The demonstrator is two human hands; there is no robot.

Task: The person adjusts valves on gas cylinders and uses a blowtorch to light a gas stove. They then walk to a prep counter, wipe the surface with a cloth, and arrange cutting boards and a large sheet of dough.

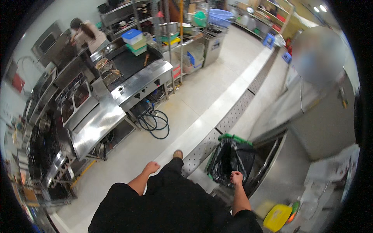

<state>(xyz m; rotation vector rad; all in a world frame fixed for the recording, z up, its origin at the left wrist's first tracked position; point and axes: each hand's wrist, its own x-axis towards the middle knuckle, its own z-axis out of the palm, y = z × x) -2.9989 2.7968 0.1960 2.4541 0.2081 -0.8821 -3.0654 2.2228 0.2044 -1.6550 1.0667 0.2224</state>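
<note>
My left hand [152, 167] hangs in front of my body over the pale floor, its fingers curled loosely with nothing visible in them. My right hand [236, 177] is also curled and appears over the near rim of a green waste bin [239, 138]. I cannot tell whether it touches the black bin liner [230, 160], and I see nothing held in it. The liner gapes at the top; its bottom is in shadow. My foot [178, 154] is beside the perforated metal drain cover [201, 155].
A steel counter [274, 174] with a yellow plastic item [277, 218] runs along my right. On the left stand a steel griddle [128, 67] and worktable [99, 128], with a coiled hose [154, 123] on the floor. One person [90, 35] works at the back left; a blurred area [319, 55] is at right.
</note>
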